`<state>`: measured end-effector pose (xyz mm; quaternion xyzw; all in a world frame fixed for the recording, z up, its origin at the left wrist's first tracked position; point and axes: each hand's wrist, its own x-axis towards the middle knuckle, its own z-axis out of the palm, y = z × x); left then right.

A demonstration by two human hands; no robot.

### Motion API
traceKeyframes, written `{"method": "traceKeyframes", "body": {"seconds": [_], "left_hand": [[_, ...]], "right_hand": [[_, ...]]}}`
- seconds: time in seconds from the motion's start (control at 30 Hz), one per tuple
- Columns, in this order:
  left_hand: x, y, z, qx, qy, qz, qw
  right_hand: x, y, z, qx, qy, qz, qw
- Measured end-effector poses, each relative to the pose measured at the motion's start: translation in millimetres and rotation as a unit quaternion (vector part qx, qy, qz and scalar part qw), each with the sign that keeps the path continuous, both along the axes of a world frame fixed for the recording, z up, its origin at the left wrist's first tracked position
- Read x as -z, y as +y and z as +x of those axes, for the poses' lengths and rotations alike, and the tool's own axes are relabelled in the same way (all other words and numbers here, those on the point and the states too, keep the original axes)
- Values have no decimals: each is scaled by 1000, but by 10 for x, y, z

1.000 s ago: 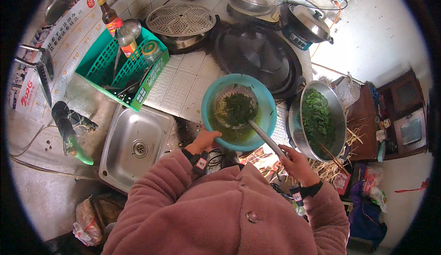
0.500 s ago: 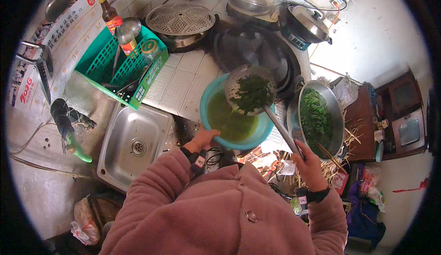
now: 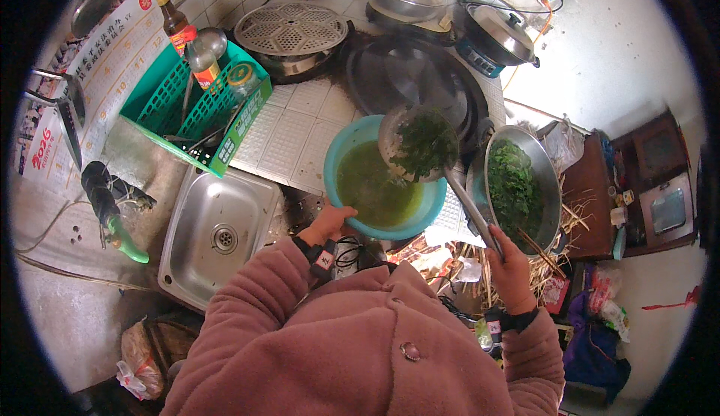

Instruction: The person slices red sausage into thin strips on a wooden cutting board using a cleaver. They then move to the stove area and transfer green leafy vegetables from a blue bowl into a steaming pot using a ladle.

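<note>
A turquoise plastic basin (image 3: 331,172) of cloudy green liquid stands at the counter's front edge. My left hand (image 3: 328,223) grips the basin's near-left rim, thumb over the edge. In my right hand (image 3: 513,272) is the long handle of a metal skimmer (image 3: 469,210). Its round head hangs over the right side of the basin, loaded with wet, dark leafy greens (image 3: 421,145). Right of the basin sits a wide metal bowl (image 3: 553,191) holding more leafy greens (image 3: 512,180), brighter on top. A pair of chopsticks (image 3: 541,251) leans at that bowl's near edge.
A large dark wok (image 3: 401,71) lies behind the basin. Further left are a steamer rack (image 3: 291,28), a green basket (image 3: 253,109) with bottles, and a steel sink (image 3: 259,191). Lidded pots (image 3: 499,34) stand at the back. Dry straw (image 3: 574,225) lies near the metal bowl.
The skimmer with its greens has shifted slightly right and toward me, away from the basin's middle. My left hand stays on the basin's rim.
</note>
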<state>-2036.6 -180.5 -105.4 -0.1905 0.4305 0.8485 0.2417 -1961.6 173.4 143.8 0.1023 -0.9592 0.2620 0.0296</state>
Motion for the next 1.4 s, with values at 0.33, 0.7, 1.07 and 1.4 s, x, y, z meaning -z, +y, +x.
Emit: {"method": "traceKeyframes", "body": {"seconds": [0.33, 0.7, 1.07, 1.4], "left_hand": [[-21, -70, -10, 36, -16, 5, 999], [-307, -35, 60, -16, -20, -4, 1000], [-352, -54, 60, -2, -45, -24, 999], [55, -304, 108, -34, -5, -49, 998]], "right_hand": [[381, -31, 31, 68, -209, -136, 966], [-411, 544, 492, 208, -190, -341, 897], [-309, 1205, 263, 216, 47, 399, 890], [-104, 1483, 307, 312, -9, -83, 946]]}}
